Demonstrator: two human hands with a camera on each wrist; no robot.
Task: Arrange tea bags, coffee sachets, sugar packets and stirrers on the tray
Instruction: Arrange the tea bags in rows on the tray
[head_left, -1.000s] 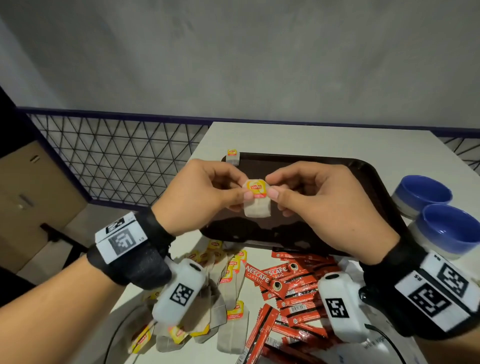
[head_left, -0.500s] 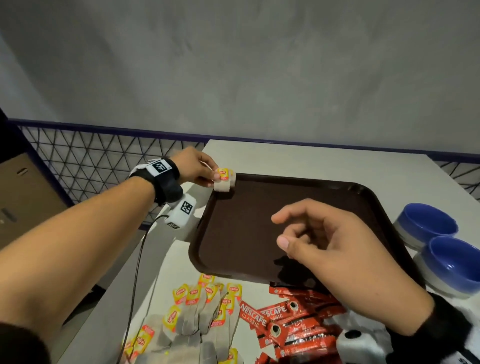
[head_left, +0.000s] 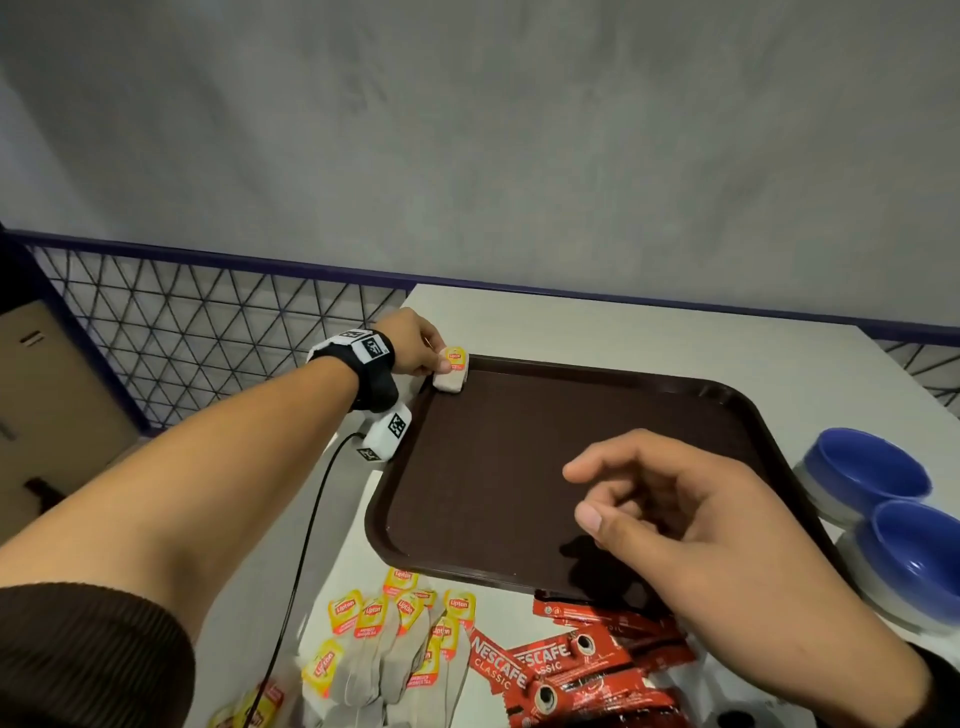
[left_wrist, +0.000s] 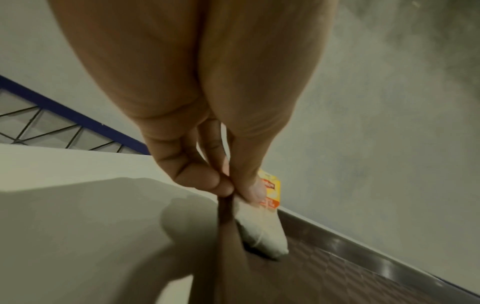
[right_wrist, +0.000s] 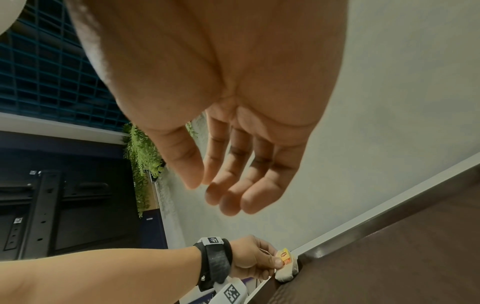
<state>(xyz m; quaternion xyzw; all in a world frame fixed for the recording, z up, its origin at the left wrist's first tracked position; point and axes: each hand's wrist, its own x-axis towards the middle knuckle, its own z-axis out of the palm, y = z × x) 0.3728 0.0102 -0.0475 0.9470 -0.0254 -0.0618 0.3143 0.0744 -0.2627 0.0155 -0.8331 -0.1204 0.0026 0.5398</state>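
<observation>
Left hand (head_left: 410, 345) is out at the upper left corner of the brown tray (head_left: 737, 400), thumb and fingers (left_wrist: 207, 181) pinching a folded tea bag (head_left: 451, 370) right at the rim. The left wrist view gets in close: the bag's lower end sits on the tray floor, its yellow tag tucked behind the thumb. The head view alone shows the stock waiting on the surface (head_left: 597, 327) at the bottom of the frame, loose tea bags (head_left: 400, 639) beside red coffee sachets (head_left: 582, 670), and two blue bowls (head_left: 883, 514) at the right edge. Right hand (head_left: 696, 525) hovers over the tray, fingers loosely curled, holding nothing; its wrist view confirms the bare palm.
</observation>
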